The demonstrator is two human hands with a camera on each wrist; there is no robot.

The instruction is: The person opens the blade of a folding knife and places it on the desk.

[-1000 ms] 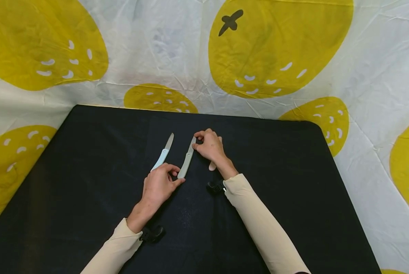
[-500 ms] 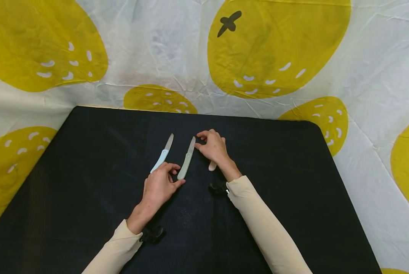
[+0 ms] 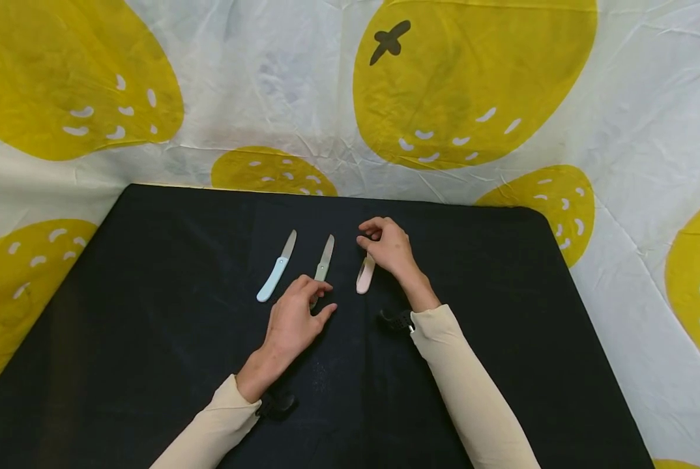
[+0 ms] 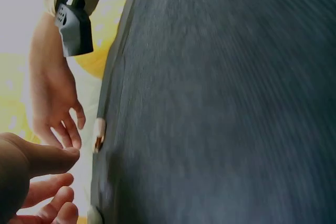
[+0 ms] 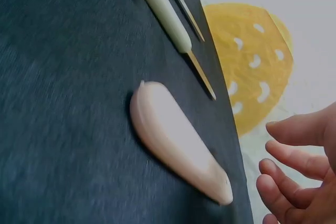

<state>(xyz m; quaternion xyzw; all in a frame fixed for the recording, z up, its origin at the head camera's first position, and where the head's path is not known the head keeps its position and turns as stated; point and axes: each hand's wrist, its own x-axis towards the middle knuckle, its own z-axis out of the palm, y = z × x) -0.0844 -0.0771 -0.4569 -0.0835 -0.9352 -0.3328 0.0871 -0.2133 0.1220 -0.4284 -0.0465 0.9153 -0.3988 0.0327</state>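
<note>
Three pocket knives lie side by side on a black cloth. The light blue one (image 3: 273,279), at left, has its blade unfolded. Also unfolded is the pale green knife (image 3: 324,257) in the middle; my left hand (image 3: 294,319) is over its handle and hides part of it, fingers loosely bent and thumb apart. At right lies the pink knife (image 3: 364,277), its blade folded in, seen whole in the right wrist view (image 5: 178,142). My right hand (image 3: 392,247) hovers by its far end with relaxed fingers and nothing between them.
The black-covered table (image 3: 479,312) ends at the back against a white curtain (image 3: 291,78) printed with big yellow shapes. A black wrist camera (image 3: 276,405) sits at the left wrist and another camera (image 3: 395,320) at the right.
My right hand has moved right, off the green knife's blade tip to above the pink knife. My left hand has shifted right from beside the green handle to over it, uncovering the blue handle.
</note>
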